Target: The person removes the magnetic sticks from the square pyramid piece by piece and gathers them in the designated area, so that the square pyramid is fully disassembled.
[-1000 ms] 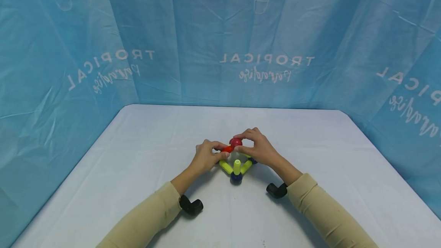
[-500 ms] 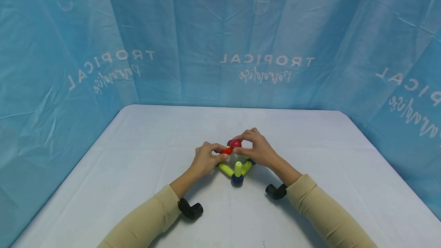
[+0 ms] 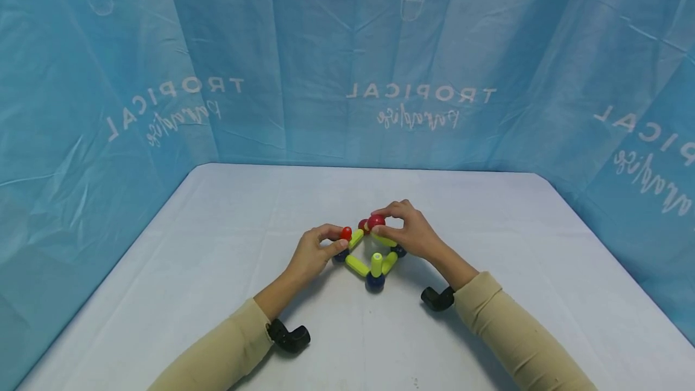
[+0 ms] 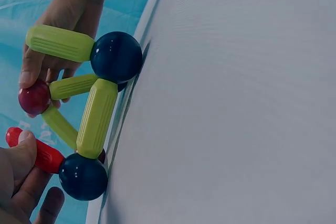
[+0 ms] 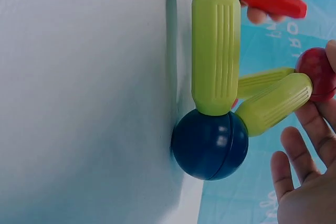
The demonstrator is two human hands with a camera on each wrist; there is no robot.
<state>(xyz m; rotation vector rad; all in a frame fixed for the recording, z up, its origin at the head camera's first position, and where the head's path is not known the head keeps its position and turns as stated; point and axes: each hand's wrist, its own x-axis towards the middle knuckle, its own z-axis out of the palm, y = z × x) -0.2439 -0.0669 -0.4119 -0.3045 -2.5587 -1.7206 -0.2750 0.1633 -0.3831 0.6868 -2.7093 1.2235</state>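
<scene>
On the white table lies a frame of yellow-green sticks point(image 3: 356, 266) and dark blue balls point(image 3: 374, 282), parts of a magnetic stick-and-ball set. One yellow-green stick point(image 3: 377, 264) stands upright on the front ball. My left hand point(image 3: 315, 252) pinches a short red stick point(image 4: 48, 156) whose lower end meets the left blue ball point(image 4: 83, 177). Between thumb and fingers, my right hand point(image 3: 409, 231) holds a red ball point(image 5: 315, 72) above the frame's far side. A yellow-green stick point(image 5: 273, 103) reaches toward that ball; whether they are joined I cannot tell. Another red ball point(image 3: 364, 225) sits at the far corner.
A white cloth covers the table point(image 3: 244, 210). Blue printed curtains point(image 3: 347, 65) hang behind it and at both sides. Black wrist mounts point(image 3: 290, 338) stick out beside each sleeve.
My left hand has moved left with the red stick, away from the held red ball, and turned it upright over the left blue ball. The right hand has shifted slightly up and right.
</scene>
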